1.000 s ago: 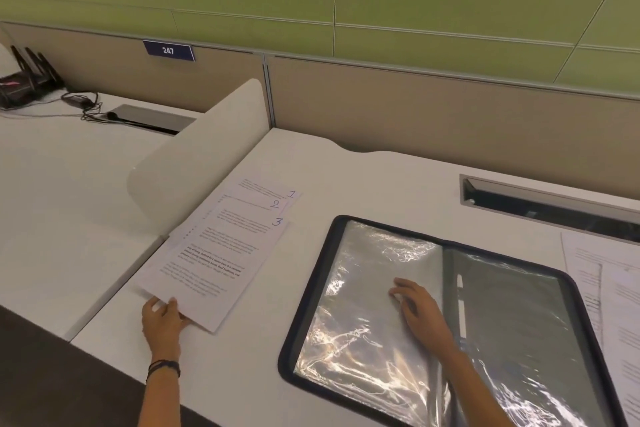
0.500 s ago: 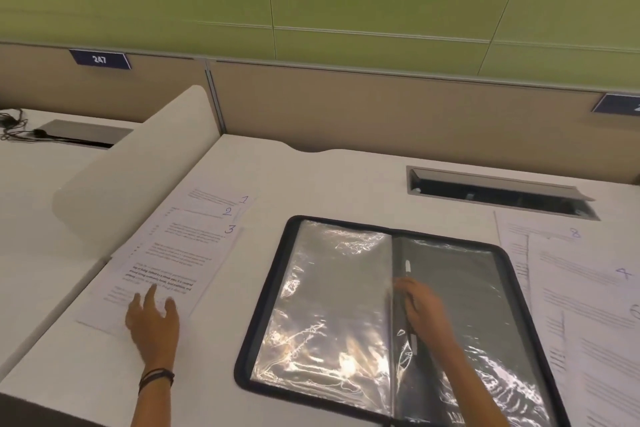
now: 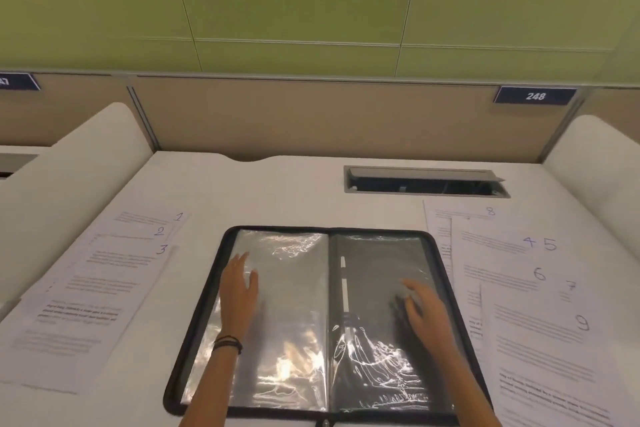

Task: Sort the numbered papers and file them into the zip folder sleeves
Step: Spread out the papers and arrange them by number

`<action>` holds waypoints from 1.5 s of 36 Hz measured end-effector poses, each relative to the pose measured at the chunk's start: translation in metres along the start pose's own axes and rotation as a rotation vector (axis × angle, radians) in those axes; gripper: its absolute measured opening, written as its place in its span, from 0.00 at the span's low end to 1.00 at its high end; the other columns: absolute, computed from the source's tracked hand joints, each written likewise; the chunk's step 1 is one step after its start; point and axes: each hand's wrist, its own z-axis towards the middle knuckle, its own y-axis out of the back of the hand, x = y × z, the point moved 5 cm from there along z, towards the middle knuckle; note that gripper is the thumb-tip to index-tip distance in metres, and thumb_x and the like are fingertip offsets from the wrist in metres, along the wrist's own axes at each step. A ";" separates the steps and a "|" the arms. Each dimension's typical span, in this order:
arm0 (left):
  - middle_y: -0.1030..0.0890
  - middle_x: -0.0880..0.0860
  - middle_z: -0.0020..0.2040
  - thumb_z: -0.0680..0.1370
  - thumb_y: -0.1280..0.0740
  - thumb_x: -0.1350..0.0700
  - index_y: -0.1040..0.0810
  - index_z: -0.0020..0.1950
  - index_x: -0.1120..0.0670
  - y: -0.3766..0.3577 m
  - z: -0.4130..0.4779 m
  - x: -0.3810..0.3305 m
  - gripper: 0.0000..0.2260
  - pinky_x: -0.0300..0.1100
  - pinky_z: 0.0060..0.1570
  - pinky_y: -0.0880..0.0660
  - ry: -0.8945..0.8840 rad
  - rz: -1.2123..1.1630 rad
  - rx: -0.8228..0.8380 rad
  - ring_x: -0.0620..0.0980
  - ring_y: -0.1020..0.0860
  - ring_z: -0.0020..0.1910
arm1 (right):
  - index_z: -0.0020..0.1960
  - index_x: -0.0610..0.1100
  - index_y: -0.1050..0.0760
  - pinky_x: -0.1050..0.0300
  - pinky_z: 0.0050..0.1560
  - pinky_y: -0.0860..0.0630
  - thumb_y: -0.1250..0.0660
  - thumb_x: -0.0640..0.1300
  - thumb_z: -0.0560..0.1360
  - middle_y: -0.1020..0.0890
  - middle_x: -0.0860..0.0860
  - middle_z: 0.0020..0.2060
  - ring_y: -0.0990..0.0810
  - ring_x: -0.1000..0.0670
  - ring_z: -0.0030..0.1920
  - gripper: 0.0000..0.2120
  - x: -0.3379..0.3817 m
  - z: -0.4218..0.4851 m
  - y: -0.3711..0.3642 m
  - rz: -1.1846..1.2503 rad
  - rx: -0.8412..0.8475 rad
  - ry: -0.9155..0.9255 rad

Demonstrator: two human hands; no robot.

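Both hands, left (image 3: pixel 239 291) and right (image 3: pixel 424 310), are lying flat and empty on the open folder (image 3: pixel 325 322); papers (image 3: pixel 540 291) flanking them are awaiting filing, sleeves apparently unfilled.

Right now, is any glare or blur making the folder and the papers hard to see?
Head view: white glare streaks the clear sleeves of the folder, worst along the near edge; printed text on the papers is too soft to read, though the handwritten numbers are legible; the right hand looks slightly smeared, with a soft shadow beneath it.
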 end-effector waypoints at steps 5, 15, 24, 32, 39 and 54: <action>0.33 0.55 0.72 0.80 0.39 0.60 0.32 0.71 0.56 -0.064 -0.013 -0.054 0.18 0.51 0.73 0.41 -0.138 0.018 0.176 0.54 0.38 0.73 | 0.60 0.44 0.24 0.76 0.54 0.35 0.34 0.36 0.75 0.23 0.56 0.51 0.24 0.59 0.48 0.14 -0.025 -0.006 0.029 -0.022 -0.085 0.008; 0.38 0.51 0.74 0.81 0.41 0.57 0.31 0.70 0.52 -0.187 -0.071 -0.148 0.17 0.46 0.74 0.48 -0.298 -0.022 0.471 0.51 0.45 0.76 | 0.63 0.46 0.27 0.62 0.64 0.39 0.36 0.38 0.77 0.26 0.55 0.60 0.31 0.57 0.60 0.15 -0.087 -0.024 0.070 0.005 -0.195 -0.092; 0.39 0.50 0.75 0.81 0.39 0.57 0.34 0.72 0.52 -0.256 -0.110 -0.221 0.19 0.41 0.73 0.46 -0.360 -0.112 0.775 0.48 0.43 0.74 | 0.64 0.45 0.27 0.54 0.67 0.40 0.34 0.41 0.76 0.28 0.48 0.67 0.31 0.47 0.67 0.17 -0.137 -0.022 0.098 -0.125 -0.168 -0.154; 0.35 0.51 0.73 0.80 0.40 0.60 0.34 0.71 0.54 -0.301 -0.136 -0.249 0.19 0.44 0.74 0.46 -0.316 -0.141 0.791 0.49 0.39 0.73 | 0.64 0.42 0.27 0.49 0.67 0.38 0.34 0.40 0.75 0.30 0.42 0.68 0.32 0.41 0.67 0.17 -0.150 0.004 0.104 -0.137 -0.127 -0.190; 0.39 0.52 0.75 0.80 0.40 0.60 0.36 0.73 0.55 -0.329 -0.123 -0.255 0.20 0.34 0.70 0.49 -0.318 -0.081 0.807 0.49 0.42 0.74 | 0.68 0.42 0.30 0.41 0.71 0.49 0.57 0.59 0.74 0.33 0.40 0.70 0.37 0.39 0.71 0.33 -0.157 0.029 0.100 -0.300 -0.070 -0.217; 0.36 0.56 0.73 0.79 0.41 0.65 0.31 0.68 0.60 -0.380 -0.069 -0.266 0.17 0.41 0.72 0.43 -0.017 -0.249 0.727 0.53 0.38 0.73 | 0.76 0.50 0.46 0.47 0.73 0.62 0.72 0.60 0.77 0.44 0.45 0.75 0.47 0.44 0.75 0.34 -0.175 0.019 0.087 -0.455 0.037 -0.235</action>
